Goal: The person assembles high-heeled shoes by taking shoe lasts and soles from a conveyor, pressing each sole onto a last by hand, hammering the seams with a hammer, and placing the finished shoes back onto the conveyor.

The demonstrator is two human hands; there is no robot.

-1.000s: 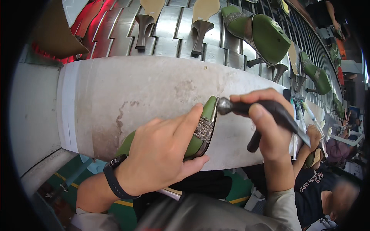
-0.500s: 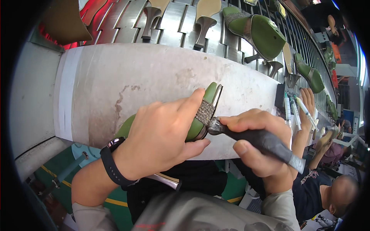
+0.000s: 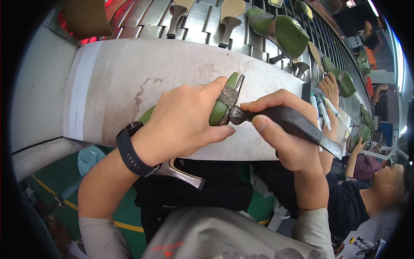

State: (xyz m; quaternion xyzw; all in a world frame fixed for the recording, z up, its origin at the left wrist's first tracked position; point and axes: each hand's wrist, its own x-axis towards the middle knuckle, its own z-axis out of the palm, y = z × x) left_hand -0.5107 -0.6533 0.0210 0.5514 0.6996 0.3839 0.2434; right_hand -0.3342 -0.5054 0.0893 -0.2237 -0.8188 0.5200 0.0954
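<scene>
My left hand [image 3: 185, 116] is closed round a green high-heeled shoe [image 3: 218, 113] with a glittery strap [image 3: 227, 96]. Its toe points away from me, and the shiny heel [image 3: 188, 176] sticks out below my wrist; my hand hides the middle of the shoe. In my right hand [image 3: 289, 129] is a dark hammer-like tool [image 3: 293, 123], with a rounded metal head at one end and a flat, broad metal end at the other. The rounded head [image 3: 236, 115] rests at the shoe's sole edge, close under the strap.
A pale worktop [image 3: 185, 56] lies under the shoe. Beyond it, a slatted metal conveyor [image 3: 202, 26] carries green shoes [image 3: 289, 36] and heeled soles [image 3: 230, 21]. Several syringes [image 3: 323, 108] lie at the right, where a co-worker's hand [image 3: 330, 88] reaches toward the conveyor.
The worktop, shoe and both my hands appear slightly higher in view. The tool's head stays against the sole edge. The co-worker's hand has moved up from the syringes to a beige sole.
</scene>
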